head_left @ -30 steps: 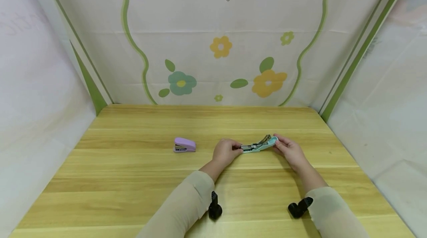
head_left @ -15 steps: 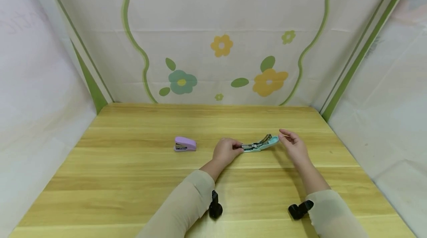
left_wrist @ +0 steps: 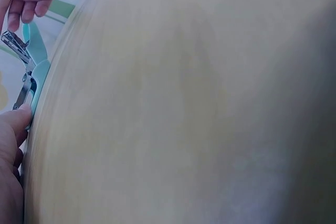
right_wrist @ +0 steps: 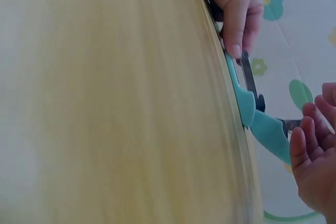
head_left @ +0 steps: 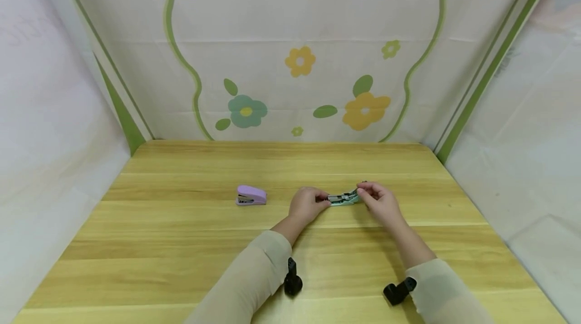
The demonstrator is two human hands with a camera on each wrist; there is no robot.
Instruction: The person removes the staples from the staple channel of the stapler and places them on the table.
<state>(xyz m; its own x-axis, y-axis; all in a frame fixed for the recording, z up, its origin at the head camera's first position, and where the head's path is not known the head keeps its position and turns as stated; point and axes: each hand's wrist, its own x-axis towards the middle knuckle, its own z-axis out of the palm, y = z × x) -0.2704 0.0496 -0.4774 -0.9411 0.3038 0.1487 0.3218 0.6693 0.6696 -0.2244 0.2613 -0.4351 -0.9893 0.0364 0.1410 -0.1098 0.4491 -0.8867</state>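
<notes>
A mint-green stapler (head_left: 343, 199) lies on the table, swung wide open with its metal staple channel bared and its top half tilted up to the right. My left hand (head_left: 306, 206) pinches the base's left end between thumb and fingers, as the left wrist view also shows at the stapler (left_wrist: 38, 77). My right hand (head_left: 381, 206) is at the raised half, thumb and index finger pinching around the metal strip there and covering much of the green top. In the right wrist view a metal piece (right_wrist: 292, 125) juts toward the curled fingers (right_wrist: 310, 129).
A purple stapler (head_left: 251, 196) stands closed on the wooden table (head_left: 181, 253), left of my left hand. A flower-printed cloth (head_left: 272, 26) hangs behind the table's far edge, with cloth at both sides. Black camera mounts (head_left: 292, 283) sit at both sleeves.
My right hand let go of the green top's tip, drew back to the right, then came left and onto the raised metal part. My left hand has kept its hold.
</notes>
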